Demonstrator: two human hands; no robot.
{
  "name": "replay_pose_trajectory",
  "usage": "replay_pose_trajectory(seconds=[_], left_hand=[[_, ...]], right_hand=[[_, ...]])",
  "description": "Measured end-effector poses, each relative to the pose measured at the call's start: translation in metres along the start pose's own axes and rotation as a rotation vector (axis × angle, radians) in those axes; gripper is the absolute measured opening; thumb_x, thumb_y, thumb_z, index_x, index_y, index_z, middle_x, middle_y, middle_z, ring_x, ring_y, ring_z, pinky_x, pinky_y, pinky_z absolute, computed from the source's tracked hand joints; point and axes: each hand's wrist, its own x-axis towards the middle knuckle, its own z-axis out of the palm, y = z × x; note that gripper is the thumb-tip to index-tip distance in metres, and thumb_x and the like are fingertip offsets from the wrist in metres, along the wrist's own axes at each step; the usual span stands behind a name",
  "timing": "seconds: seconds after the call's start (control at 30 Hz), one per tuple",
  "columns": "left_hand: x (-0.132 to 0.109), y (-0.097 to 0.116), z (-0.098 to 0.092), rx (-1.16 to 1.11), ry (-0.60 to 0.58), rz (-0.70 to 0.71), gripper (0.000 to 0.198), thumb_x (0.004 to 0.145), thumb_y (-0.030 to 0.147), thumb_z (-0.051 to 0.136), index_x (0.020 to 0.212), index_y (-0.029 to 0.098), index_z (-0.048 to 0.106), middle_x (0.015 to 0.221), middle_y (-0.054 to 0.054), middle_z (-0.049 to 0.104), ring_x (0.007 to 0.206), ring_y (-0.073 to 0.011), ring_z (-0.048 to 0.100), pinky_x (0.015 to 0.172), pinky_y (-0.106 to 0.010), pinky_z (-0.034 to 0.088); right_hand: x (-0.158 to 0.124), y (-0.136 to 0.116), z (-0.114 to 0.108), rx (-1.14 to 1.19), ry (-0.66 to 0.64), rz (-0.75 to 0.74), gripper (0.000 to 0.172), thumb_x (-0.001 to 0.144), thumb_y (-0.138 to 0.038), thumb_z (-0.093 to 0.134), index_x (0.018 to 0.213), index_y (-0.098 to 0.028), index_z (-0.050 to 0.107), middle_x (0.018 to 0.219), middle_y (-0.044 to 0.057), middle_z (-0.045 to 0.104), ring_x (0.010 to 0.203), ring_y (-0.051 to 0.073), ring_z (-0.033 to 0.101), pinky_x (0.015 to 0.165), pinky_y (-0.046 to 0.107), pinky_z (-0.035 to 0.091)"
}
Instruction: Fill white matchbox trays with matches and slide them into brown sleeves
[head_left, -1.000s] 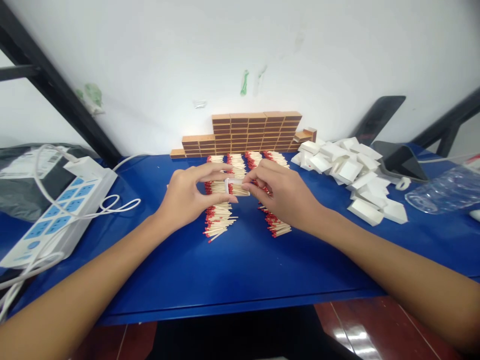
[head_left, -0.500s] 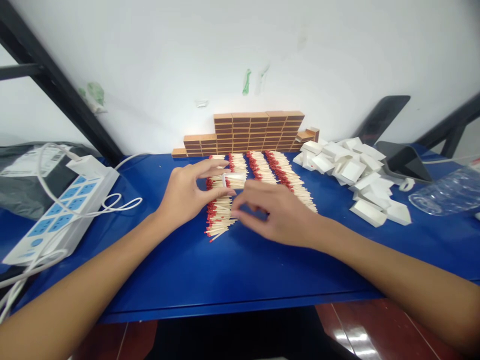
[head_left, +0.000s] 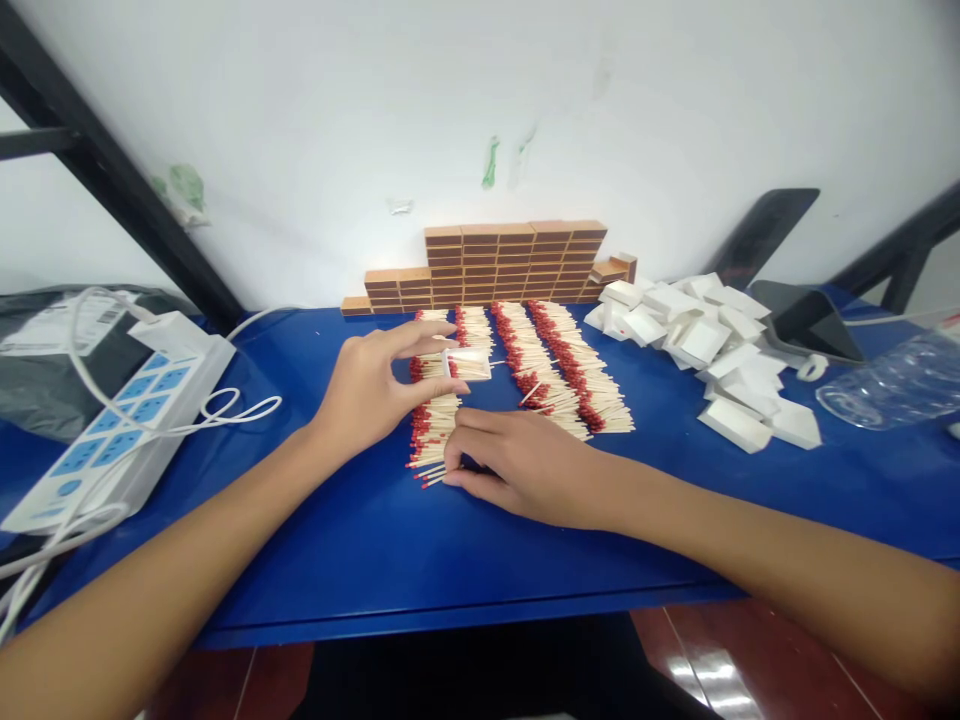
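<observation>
Between the thumb and fingers of my left hand (head_left: 375, 375) is a small white matchbox tray (head_left: 472, 357), held over the leftmost row of matches. Some red-headed matches lie inside the tray, and one sticks out past its right end. My right hand (head_left: 525, 462) is closed at the near end of that leftmost matchstick row (head_left: 433, 432), thumb and fingertips pinched at the match ends. Whether a match is between them is hidden. To the right lie more rows of red-headed matches (head_left: 581, 365), with a few stray ones on top.
Brown matchboxes (head_left: 495, 265) are stacked against the wall. A heap of white empty trays (head_left: 705, 335) lies at the right, near a dark phone stand (head_left: 806, 320) and a clear plastic container (head_left: 892, 385). At the left are a power strip (head_left: 127, 420) and white cables on the blue table (head_left: 360, 570).
My right hand has moved down and slightly left, away from the tray to the near end of the left row. My left hand stays in place with the tray.
</observation>
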Motion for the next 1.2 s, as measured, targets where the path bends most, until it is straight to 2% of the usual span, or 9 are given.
replay_pose_trajectory(seconds=[0.17, 0.37, 0.47, 0.57, 0.7, 0.77, 0.93, 1.1, 1.2], left_hand=[[0.000, -0.001, 0.000, 0.003, -0.007, -0.001, 0.053, 0.080, 0.049, 0.092, 0.126, 0.029, 0.074, 0.122, -0.005, 0.081, 0.104, -0.0275, 0.080, 0.085, -0.036, 0.064], [0.000, -0.002, 0.000, 0.006, 0.002, 0.016, 0.054, 0.080, 0.053, 0.090, 0.126, 0.028, 0.075, 0.118, -0.006, 0.082, 0.102, -0.0281, 0.080, 0.088, -0.038, 0.064], [0.000, -0.001, 0.000, 0.004, -0.002, 0.017, 0.054, 0.081, 0.053, 0.090, 0.126, 0.028, 0.075, 0.118, -0.006, 0.082, 0.104, -0.0285, 0.080, 0.090, -0.038, 0.064], [0.001, -0.001, -0.001, -0.001, 0.002, 0.017, 0.052, 0.082, 0.051, 0.090, 0.126, 0.028, 0.075, 0.117, -0.005, 0.083, 0.106, -0.0285, 0.079, 0.090, -0.038, 0.063], [0.000, 0.003, -0.002, 0.010, 0.012, 0.005, 0.052, 0.080, 0.050, 0.091, 0.125, 0.029, 0.076, 0.115, -0.005, 0.083, 0.100, -0.0274, 0.079, 0.083, -0.037, 0.063], [-0.001, 0.005, -0.002, 0.019, 0.015, 0.010, 0.054, 0.078, 0.051, 0.092, 0.125, 0.030, 0.076, 0.115, -0.005, 0.083, 0.093, -0.0256, 0.079, 0.081, -0.036, 0.063], [-0.003, 0.007, 0.000, 0.015, 0.003, 0.065, 0.057, 0.076, 0.052, 0.094, 0.125, 0.029, 0.076, 0.115, -0.004, 0.083, 0.090, -0.0246, 0.079, 0.088, -0.037, 0.061], [-0.001, 0.004, -0.001, 0.014, 0.029, 0.047, 0.055, 0.077, 0.050, 0.093, 0.125, 0.030, 0.076, 0.119, -0.004, 0.082, 0.100, -0.0263, 0.080, 0.092, -0.038, 0.062], [0.001, 0.004, -0.003, -0.004, 0.036, 0.008, 0.051, 0.081, 0.047, 0.092, 0.125, 0.028, 0.075, 0.119, -0.005, 0.082, 0.106, -0.0277, 0.080, 0.094, -0.038, 0.063]], right_hand=[[0.000, -0.001, 0.000, -0.023, -0.009, 0.043, 0.010, 0.105, -0.026, 0.063, 0.103, -0.017, 0.068, 0.106, 0.006, 0.068, 0.086, 0.017, 0.066, 0.074, 0.030, 0.048], [0.001, -0.002, 0.001, -0.027, -0.067, 0.064, 0.014, 0.107, -0.028, 0.062, 0.102, -0.017, 0.067, 0.107, 0.006, 0.069, 0.090, 0.018, 0.068, 0.074, 0.030, 0.048], [-0.001, 0.000, -0.004, 0.023, -0.049, 0.043, 0.013, 0.108, -0.028, 0.061, 0.101, -0.018, 0.066, 0.107, 0.005, 0.068, 0.089, 0.018, 0.067, 0.076, 0.030, 0.049], [-0.002, 0.010, -0.016, 0.084, 0.107, 0.018, 0.010, 0.107, -0.026, 0.062, 0.100, -0.020, 0.065, 0.104, 0.003, 0.066, 0.084, 0.015, 0.063, 0.075, 0.029, 0.046], [-0.002, 0.030, -0.032, 0.021, 0.470, 0.043, 0.010, 0.105, -0.028, 0.064, 0.098, -0.021, 0.065, 0.083, 0.000, 0.056, 0.074, 0.015, 0.051, 0.067, 0.029, 0.039], [-0.001, 0.038, -0.034, -0.033, 0.545, 0.057, 0.010, 0.105, -0.027, 0.064, 0.097, -0.021, 0.064, 0.080, -0.001, 0.052, 0.071, 0.016, 0.048, 0.065, 0.029, 0.038], [0.001, 0.048, -0.027, -0.127, 0.538, 0.036, 0.007, 0.105, -0.024, 0.062, 0.099, -0.021, 0.065, 0.082, 0.000, 0.054, 0.070, 0.015, 0.047, 0.067, 0.029, 0.038], [0.001, 0.039, -0.024, -0.108, 0.597, -0.010, 0.008, 0.105, -0.024, 0.061, 0.101, -0.019, 0.067, 0.084, 0.001, 0.058, 0.071, 0.015, 0.050, 0.067, 0.029, 0.039], [-0.001, 0.026, -0.016, -0.034, 0.471, -0.063, 0.009, 0.104, -0.026, 0.064, 0.100, -0.020, 0.069, 0.088, 0.002, 0.062, 0.073, 0.014, 0.055, 0.068, 0.028, 0.042]])
